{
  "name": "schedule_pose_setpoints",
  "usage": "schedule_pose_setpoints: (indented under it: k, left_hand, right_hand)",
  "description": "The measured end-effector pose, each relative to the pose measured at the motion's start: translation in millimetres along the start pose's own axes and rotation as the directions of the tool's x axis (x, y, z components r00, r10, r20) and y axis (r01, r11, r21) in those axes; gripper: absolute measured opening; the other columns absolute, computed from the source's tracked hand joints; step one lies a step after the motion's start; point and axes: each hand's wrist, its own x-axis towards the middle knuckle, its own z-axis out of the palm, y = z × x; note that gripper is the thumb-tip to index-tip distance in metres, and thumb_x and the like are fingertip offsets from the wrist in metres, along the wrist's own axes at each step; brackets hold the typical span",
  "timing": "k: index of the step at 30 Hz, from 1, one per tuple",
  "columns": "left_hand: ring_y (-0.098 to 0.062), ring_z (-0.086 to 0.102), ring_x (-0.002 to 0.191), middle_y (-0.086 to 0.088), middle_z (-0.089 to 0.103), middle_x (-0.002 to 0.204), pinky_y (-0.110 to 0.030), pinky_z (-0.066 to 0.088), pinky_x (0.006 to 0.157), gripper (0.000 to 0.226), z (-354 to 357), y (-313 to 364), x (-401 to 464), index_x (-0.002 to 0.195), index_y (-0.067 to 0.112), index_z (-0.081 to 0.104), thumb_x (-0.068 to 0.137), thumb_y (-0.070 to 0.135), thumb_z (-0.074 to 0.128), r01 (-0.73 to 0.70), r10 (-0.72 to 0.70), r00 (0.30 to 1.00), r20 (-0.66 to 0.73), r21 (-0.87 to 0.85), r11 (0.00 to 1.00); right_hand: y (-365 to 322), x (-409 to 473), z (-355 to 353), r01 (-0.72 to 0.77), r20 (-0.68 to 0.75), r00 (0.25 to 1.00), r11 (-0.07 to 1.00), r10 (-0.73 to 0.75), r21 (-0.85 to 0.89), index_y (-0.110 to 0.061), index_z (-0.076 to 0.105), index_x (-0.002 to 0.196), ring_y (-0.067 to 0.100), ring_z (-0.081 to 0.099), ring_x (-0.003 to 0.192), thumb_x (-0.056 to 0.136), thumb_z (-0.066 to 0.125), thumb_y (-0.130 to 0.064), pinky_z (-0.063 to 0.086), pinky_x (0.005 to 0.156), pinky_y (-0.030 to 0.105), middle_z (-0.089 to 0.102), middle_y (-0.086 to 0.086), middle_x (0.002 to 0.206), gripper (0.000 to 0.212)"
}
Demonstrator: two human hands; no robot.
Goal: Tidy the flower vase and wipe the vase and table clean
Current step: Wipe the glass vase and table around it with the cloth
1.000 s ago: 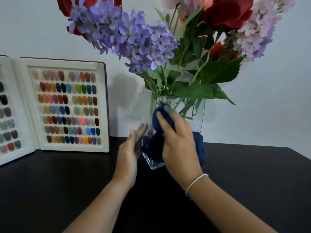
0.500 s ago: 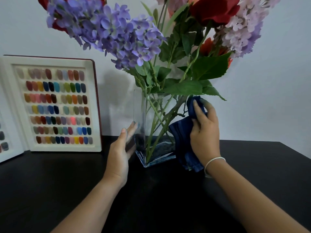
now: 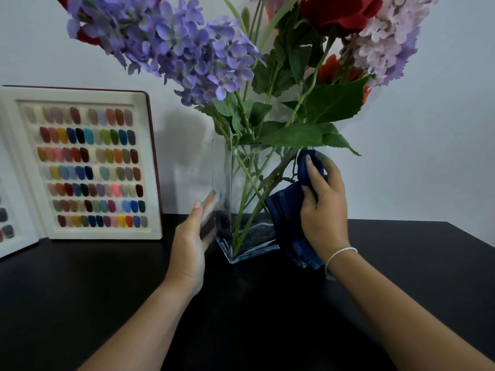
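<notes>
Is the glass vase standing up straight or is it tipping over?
Standing up straight. The vase has its base flat on the black table, with the left hand at its side.

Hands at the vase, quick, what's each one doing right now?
Left hand: open, flat, fingers against the left side of the glass vase.
Right hand: closed on the dark blue cloth, pressing it to the vase's right side.

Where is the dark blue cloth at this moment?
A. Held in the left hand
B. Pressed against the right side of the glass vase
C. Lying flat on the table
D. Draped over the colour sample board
B: the right hand holds the blue cloth against the right side of the glass vase.
</notes>
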Motion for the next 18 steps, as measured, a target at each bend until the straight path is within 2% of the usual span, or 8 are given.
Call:
schedule_pose_setpoints:
  k: [2,5,7,8,10,12,16,18]
  left_hand:
    - [-0.004,0.034,0.132,0.013,0.047,0.138,-0.032,0.032,0.104,0.040,0,0,0,0.108,0.036,0.061,0.095,0.039,0.023,-0.004,0.004,1.000,-0.003,-0.001,1.000]
    - [-0.004,0.033,0.132,0.014,0.047,0.136,-0.031,0.032,0.103,0.040,1,0,0,0.109,0.034,0.060,0.095,0.038,0.023,-0.012,0.012,1.000,-0.004,0.001,1.000]
    - [-0.005,0.032,0.133,0.015,0.047,0.135,-0.030,0.032,0.103,0.040,1,0,0,0.110,0.034,0.060,0.096,0.038,0.023,-0.009,0.009,1.000,-0.003,-0.004,1.000]
    - [-0.005,0.032,0.133,0.015,0.047,0.135,-0.030,0.032,0.103,0.040,1,0,0,0.111,0.034,0.060,0.096,0.038,0.023,-0.006,0.006,1.000,-0.004,-0.006,1.000]
    - [-0.004,0.034,0.132,0.014,0.047,0.136,-0.030,0.032,0.104,0.039,1,1,0,0.110,0.035,0.059,0.096,0.037,0.023,-0.002,0.002,1.000,-0.008,-0.004,1.000]
    - [-0.005,0.034,0.132,0.011,0.046,0.139,-0.029,0.032,0.103,0.038,2,3,-1,0.110,0.035,0.058,0.096,0.037,0.023,0.000,0.000,1.000,-0.012,0.001,1.000]
    - [-0.005,0.032,0.133,0.009,0.044,0.142,-0.036,0.031,0.109,0.038,3,5,-3,0.111,0.035,0.058,0.097,0.036,0.023,0.008,-0.008,1.000,-0.011,0.028,1.000]
    - [-0.006,0.033,0.133,0.008,0.043,0.142,-0.039,0.029,0.110,0.038,3,6,-3,0.109,0.036,0.059,0.097,0.036,0.023,0.013,-0.012,1.000,-0.019,0.032,0.999]
  right_hand:
    - [1,-3,-3,0.002,0.027,1.000,1.000,-0.001,-0.027,-0.004,0.047,0.127,0.016,0.035,0.120,0.083,0.046,0.014,0.021,0.101,0.007,0.042,0.014,0.136,0.047]
    - [2,-15,-6,0.003,0.089,0.996,0.995,0.006,-0.096,-0.003,0.049,0.125,0.029,0.041,0.120,0.082,0.048,0.015,0.028,0.103,0.025,0.044,0.017,0.133,0.047]
    - [1,-22,-8,-0.016,0.153,0.988,0.993,0.034,-0.115,-0.002,0.049,0.125,0.031,0.042,0.120,0.082,0.048,0.014,0.029,0.102,0.027,0.045,0.017,0.132,0.045]
    - [1,-26,-11,-0.022,0.205,0.978,0.993,0.046,-0.116,-0.002,0.050,0.124,0.030,0.042,0.121,0.083,0.048,0.013,0.028,0.102,0.024,0.045,0.016,0.132,0.044]
    - [1,-29,-24,-0.012,0.328,0.944,0.994,0.046,-0.105,-0.003,0.052,0.123,0.023,0.043,0.119,0.084,0.048,0.012,0.023,0.099,0.009,0.047,0.013,0.130,0.042]
    - [1,-27,-45,0.002,0.393,0.919,0.997,0.029,-0.078,-0.005,0.055,0.120,0.016,0.044,0.114,0.082,0.050,0.013,0.021,0.094,-0.002,0.051,0.009,0.126,0.043]
    - [3,-7,-90,0.025,0.257,0.966,0.995,0.001,-0.099,-0.010,0.053,0.122,0.001,0.041,0.110,0.081,0.053,0.012,0.022,0.092,-0.003,0.049,-0.002,0.122,0.047]
    - [4,-2,-98,0.093,0.255,0.966,0.985,-0.054,-0.146,-0.011,0.050,0.125,-0.003,0.036,0.110,0.080,0.054,0.010,0.020,0.093,-0.003,0.046,-0.004,0.123,0.049]
